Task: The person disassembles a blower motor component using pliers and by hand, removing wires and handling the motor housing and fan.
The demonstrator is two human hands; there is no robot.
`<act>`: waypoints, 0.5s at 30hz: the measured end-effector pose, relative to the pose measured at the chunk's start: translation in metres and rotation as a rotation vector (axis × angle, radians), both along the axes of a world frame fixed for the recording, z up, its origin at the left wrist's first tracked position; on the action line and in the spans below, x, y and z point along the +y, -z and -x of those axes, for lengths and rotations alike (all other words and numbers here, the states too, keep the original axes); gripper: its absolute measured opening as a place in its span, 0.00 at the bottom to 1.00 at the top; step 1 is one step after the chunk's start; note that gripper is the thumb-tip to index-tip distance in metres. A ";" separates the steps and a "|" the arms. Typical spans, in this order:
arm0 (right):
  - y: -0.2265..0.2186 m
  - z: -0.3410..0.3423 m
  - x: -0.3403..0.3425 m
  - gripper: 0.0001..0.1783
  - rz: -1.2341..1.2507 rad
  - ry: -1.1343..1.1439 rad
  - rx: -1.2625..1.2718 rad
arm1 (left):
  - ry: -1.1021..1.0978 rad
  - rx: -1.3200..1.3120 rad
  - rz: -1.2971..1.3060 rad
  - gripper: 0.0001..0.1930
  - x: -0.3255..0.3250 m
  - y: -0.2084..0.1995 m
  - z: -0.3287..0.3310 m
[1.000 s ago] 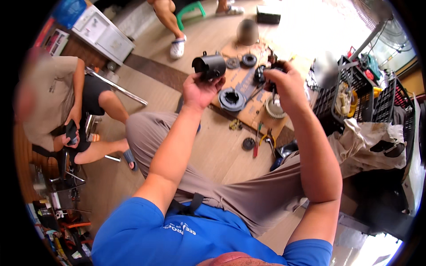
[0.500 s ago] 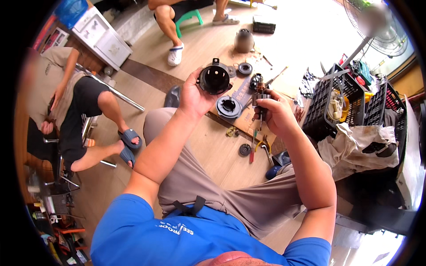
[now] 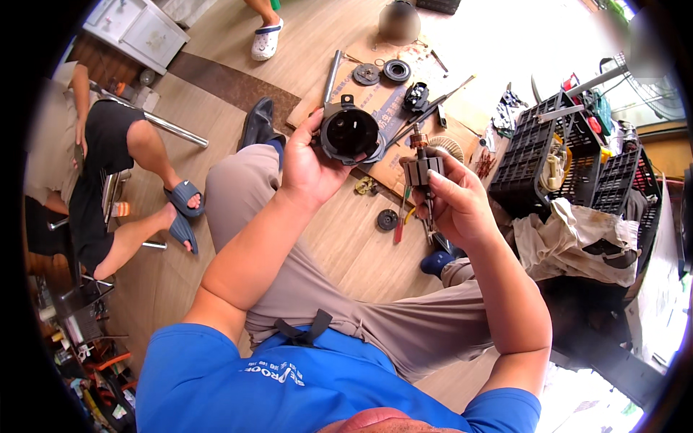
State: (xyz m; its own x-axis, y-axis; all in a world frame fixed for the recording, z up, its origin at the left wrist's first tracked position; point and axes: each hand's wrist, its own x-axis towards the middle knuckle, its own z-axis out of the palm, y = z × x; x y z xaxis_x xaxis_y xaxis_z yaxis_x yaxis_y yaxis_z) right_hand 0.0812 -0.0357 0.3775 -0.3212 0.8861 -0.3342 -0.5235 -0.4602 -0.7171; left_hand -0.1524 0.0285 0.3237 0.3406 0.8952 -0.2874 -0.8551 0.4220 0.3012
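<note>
My left hand (image 3: 309, 160) is closed around a black, round motor housing (image 3: 348, 132), its hollow side facing up toward me. In my right hand (image 3: 462, 196) I grip a motor armature (image 3: 424, 172) with a copper commutator at its upper end and a steel shaft below. The armature stands nearly upright, to the right of the housing and apart from it. Partly hidden behind the housing is a grey ring-shaped part. Beyond my hands, a black part (image 3: 416, 97) and a black ring (image 3: 396, 70) lie on flattened cardboard (image 3: 453, 115).
On the floor in front lie a black disc (image 3: 388, 219) and a red-handled screwdriver (image 3: 398, 229). Black plastic crates (image 3: 530, 148) with tools and a rag (image 3: 577, 234) stand at the right. A seated person's sandalled feet (image 3: 185, 198) are at the left.
The view has shifted, so the surroundings sit differently in it. My right hand has raised the armature into fuller view. My left hand still holds the housing.
</note>
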 end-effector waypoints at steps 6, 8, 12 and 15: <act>0.006 0.001 0.007 0.28 0.025 -0.036 0.018 | -0.022 0.041 0.075 0.24 -0.002 -0.003 -0.009; 0.005 0.005 0.009 0.31 0.020 -0.011 0.025 | 0.036 -0.057 -0.015 0.24 -0.002 0.003 -0.007; 0.008 0.001 0.008 0.32 0.005 -0.039 -0.023 | 0.066 -0.107 -0.024 0.24 -0.004 -0.003 -0.013; 0.003 0.000 0.006 0.32 0.013 -0.033 -0.067 | 0.011 0.050 0.050 0.20 -0.007 -0.012 -0.020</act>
State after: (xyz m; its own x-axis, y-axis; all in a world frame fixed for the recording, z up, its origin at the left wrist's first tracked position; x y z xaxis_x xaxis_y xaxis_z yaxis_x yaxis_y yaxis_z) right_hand 0.0809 -0.0299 0.3746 -0.3269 0.8708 -0.3671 -0.4587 -0.4858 -0.7440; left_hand -0.1322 0.0219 0.3361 0.3347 0.8753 -0.3489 -0.8343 0.4474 0.3220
